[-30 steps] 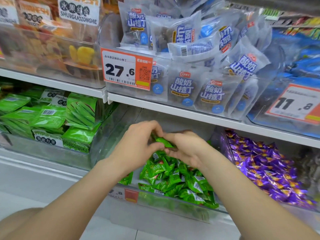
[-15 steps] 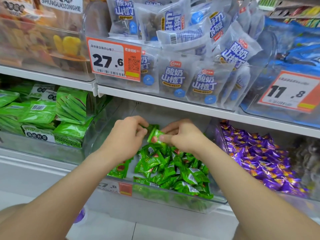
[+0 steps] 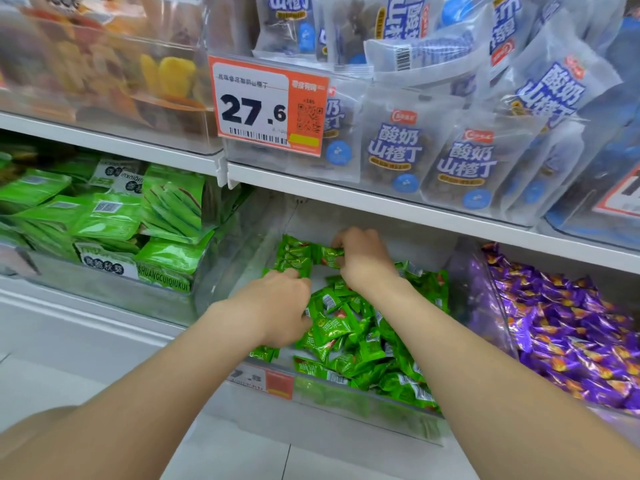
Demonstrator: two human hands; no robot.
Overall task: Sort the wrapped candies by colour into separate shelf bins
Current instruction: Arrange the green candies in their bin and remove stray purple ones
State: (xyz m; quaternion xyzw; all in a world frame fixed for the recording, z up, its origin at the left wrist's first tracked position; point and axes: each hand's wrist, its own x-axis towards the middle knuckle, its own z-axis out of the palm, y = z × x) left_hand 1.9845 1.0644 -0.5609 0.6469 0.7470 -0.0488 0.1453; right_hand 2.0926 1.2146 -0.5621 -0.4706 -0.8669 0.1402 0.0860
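Mid-sort, we judged: right hand [image 3: 363, 263] pinched one green foil-wrapped candy [image 3: 326, 255] over the clear plastic shelf bin [image 3: 239, 268]'s back; left hand [image 3: 277, 306] curled into the bin's green pile [image 3: 346, 336], grasp we couldn't tell. Next: release it there. A white shelf board [image 3: 381, 204] hung low above the bin; purple wrapped candies [image 3: 571, 327] just right.

Green candy [image 3: 327, 255] in right hand [image 3: 365, 263] (pinch)

Two bare hands show: the left hand [image 3: 277, 308] and the right hand [image 3: 365, 263]. The lower shelf carries three clear plastic bins [image 3: 346, 401]. Three orange-and-white paper price labels [image 3: 268, 105] are visible. The green foil-wrapped candies [image 3: 332, 330] and purple foil-wrapped candies [image 3: 571, 327] are too many to count.
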